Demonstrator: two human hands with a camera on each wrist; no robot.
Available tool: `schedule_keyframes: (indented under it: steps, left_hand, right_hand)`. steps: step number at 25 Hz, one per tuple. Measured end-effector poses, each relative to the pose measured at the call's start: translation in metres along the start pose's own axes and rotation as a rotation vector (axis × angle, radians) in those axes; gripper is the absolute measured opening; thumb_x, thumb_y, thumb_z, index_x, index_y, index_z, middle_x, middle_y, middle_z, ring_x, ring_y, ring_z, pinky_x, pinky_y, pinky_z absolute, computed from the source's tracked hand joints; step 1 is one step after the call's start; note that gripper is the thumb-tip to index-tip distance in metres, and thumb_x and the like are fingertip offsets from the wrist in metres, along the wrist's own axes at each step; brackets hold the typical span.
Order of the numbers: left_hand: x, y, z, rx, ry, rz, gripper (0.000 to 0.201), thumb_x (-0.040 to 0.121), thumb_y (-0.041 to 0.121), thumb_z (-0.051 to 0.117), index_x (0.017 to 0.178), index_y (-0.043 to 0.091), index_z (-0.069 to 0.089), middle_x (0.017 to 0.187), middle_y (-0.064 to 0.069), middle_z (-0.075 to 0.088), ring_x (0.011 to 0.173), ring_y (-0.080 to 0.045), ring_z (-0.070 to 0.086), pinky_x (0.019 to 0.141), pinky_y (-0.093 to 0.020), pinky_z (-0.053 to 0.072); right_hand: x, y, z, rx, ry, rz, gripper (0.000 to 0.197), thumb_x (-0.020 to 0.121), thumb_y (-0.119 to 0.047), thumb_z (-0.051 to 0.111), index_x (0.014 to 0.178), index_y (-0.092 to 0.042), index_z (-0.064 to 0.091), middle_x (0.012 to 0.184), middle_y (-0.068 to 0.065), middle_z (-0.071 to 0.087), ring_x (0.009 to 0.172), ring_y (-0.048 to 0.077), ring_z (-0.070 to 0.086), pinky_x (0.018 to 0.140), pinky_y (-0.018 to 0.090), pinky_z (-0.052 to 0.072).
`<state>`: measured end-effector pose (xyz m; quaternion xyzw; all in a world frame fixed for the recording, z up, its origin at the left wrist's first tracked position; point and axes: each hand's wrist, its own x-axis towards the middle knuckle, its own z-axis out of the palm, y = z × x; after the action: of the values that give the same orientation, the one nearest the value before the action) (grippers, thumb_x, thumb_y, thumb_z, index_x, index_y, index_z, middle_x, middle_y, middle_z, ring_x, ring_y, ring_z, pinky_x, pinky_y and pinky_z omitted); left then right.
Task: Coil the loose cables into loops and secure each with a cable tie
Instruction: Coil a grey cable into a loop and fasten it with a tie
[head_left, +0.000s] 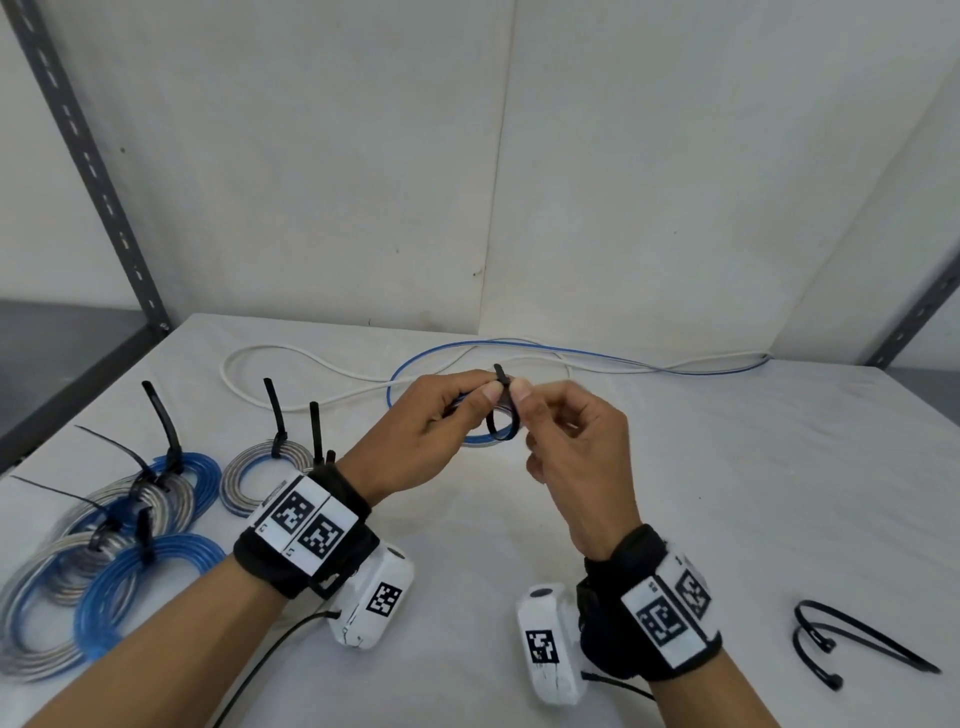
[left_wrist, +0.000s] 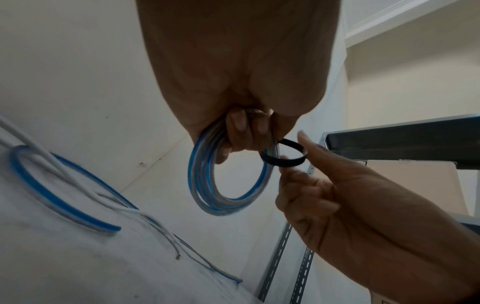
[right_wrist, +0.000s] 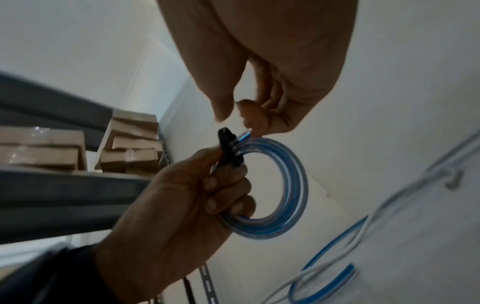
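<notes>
Your left hand (head_left: 421, 415) is raised above the middle of the table (head_left: 727, 467), its fingers curled round a small coil (left_wrist: 228, 181) of blue-and-clear cable, which hangs below the fist as a round loop. A black tie (head_left: 501, 410) is looped around the bundle just beside your left fingertips, its loop loose around the strands, with one short end sticking up past your thumbs. Your right hand (head_left: 566, 441) meets the left from the right, thumb and forefinger pinching the tie where it closes; the other fingers are curled loosely underneath. In the right wrist view the tie's dark head sits against the top of the coil, at your left thumb, with a cut cable end poking out beside it. On the far side of the table lie loose cables (head_left: 597, 358), one blue and one white, running from the far right corner toward the middle, where the blue one curves into a wide open loop behind your hands. On the near left sits a heap of tied coils (head_left: 119, 540), blue and grey, each cinched with a black tie whose tail stands up; one more grey coil lies apart from the heap, just beyond your left wrist. On the near right, well apart from your hands, lie two spare ties (head_left: 852, 639), bent into arcs. Grey slotted shelf posts (head_left: 88, 161) stand at the far left and far right, and the right wrist view shows cardboard boxes (right_wrist: 130, 144) on a shelf.
</notes>
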<state>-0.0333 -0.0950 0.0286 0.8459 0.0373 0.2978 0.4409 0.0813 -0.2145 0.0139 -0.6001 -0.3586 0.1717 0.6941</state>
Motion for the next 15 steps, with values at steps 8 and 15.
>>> schedule_keyframes:
  steps: [8,15]
  left_hand:
    - [-0.003,-0.01,0.01,-0.037,-0.193,-0.073,0.033,0.109,0.016,0.042,0.093,0.007,0.069,0.062,0.017,0.039,0.06,-0.004,0.033,0.06,-0.015,0.03]
    - [-0.005,-0.005,0.013,-0.004,-0.35,-0.098,0.034,0.11,0.012,0.041,0.11,-0.003,0.071,0.066,0.019,0.05,0.06,0.0,0.042,0.064,-0.012,0.034]
  right_hand:
    - [0.01,0.003,-0.017,-0.031,-0.132,0.162,0.021,0.094,-0.026,0.071,0.088,-0.007,0.077,0.076,-0.001,0.076,0.07,0.006,0.07,0.067,0.016,0.051]
    - [0.019,0.01,-0.025,0.101,0.03,0.233,0.021,0.091,-0.018,0.074,0.072,-0.013,0.066,0.055,-0.014,0.058,0.057,0.001,0.053,0.06,0.014,0.041]
